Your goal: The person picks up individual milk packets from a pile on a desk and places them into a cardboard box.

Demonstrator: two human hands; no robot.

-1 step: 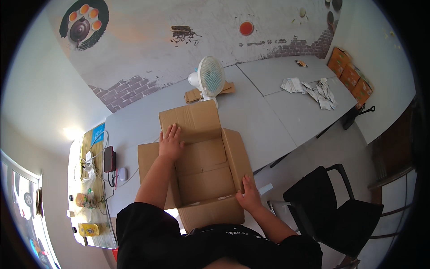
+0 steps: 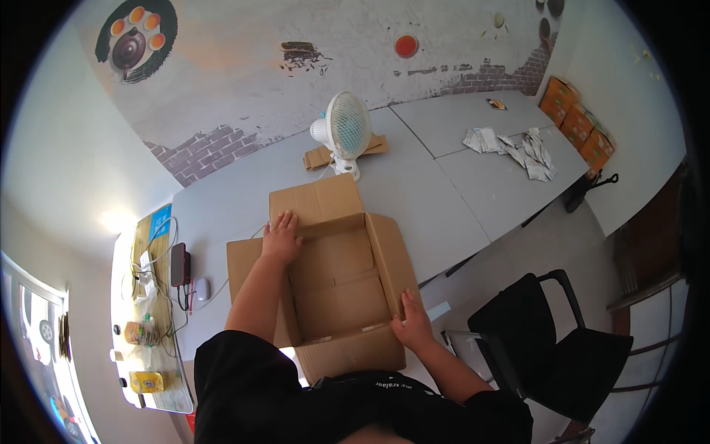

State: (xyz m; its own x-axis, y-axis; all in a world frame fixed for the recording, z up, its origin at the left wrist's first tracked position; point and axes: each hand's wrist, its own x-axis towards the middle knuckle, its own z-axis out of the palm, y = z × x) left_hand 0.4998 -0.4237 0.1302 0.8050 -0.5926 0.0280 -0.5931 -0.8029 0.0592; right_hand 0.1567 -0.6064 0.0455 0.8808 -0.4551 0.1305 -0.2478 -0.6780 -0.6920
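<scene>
An open brown cardboard box [image 2: 333, 300] sits in front of me at the table's edge, its flaps spread up and outward. My left hand [image 2: 282, 240] lies on the inner face of the back flap [image 2: 314, 196], fingers stretched out and slightly apart. My right hand [image 2: 411, 322] grips the right-hand flap [image 2: 392, 259] near its front end, fingers bent against the cardboard. The front flap [image 2: 347, 351] reaches toward my body.
A white fan [image 2: 344, 129] and flattened cardboard [image 2: 318, 155] stand behind the box on the grey table [image 2: 451, 200]. Cables, a power adapter [image 2: 180, 263] and bags are left; packets [image 2: 529, 155] right. A black chair [image 2: 562, 370] and stacked orange cartons [image 2: 577, 122] are rightward.
The back flap sits a little lower and further right, and my left hand has shifted slightly with it. My right hand has barely moved.
</scene>
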